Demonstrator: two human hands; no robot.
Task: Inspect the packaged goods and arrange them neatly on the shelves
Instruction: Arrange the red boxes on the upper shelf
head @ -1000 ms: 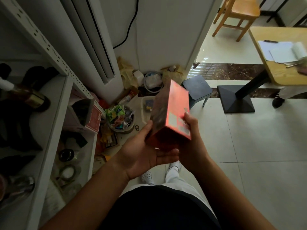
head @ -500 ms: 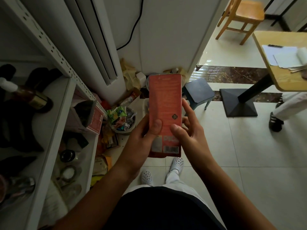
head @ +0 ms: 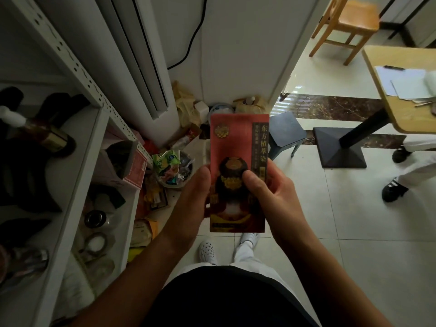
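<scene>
I hold a tall red carton (head: 238, 147) upright in front of me, its printed front with a figure and gold lettering facing the camera. My left hand (head: 192, 197) grips its left edge, fingers hidden behind it. My right hand (head: 271, 187) grips the right edge with the thumb pressed on the front. To my left stands a white metal shelf unit (head: 77, 166) with dark bottles, a red open box (head: 132, 166) and jars on its levels.
Snack packets in a bowl (head: 173, 168) and other clutter lie on the floor by the shelf and wall. A dark stool (head: 286, 133), a table base (head: 339, 147), a wooden table (head: 401, 90) and another person's feet (head: 396, 187) are to the right.
The carton has been turned in my hands: a second ago it was tilted, then its back with a barcode faced me, and the illustrated front faces me now.
</scene>
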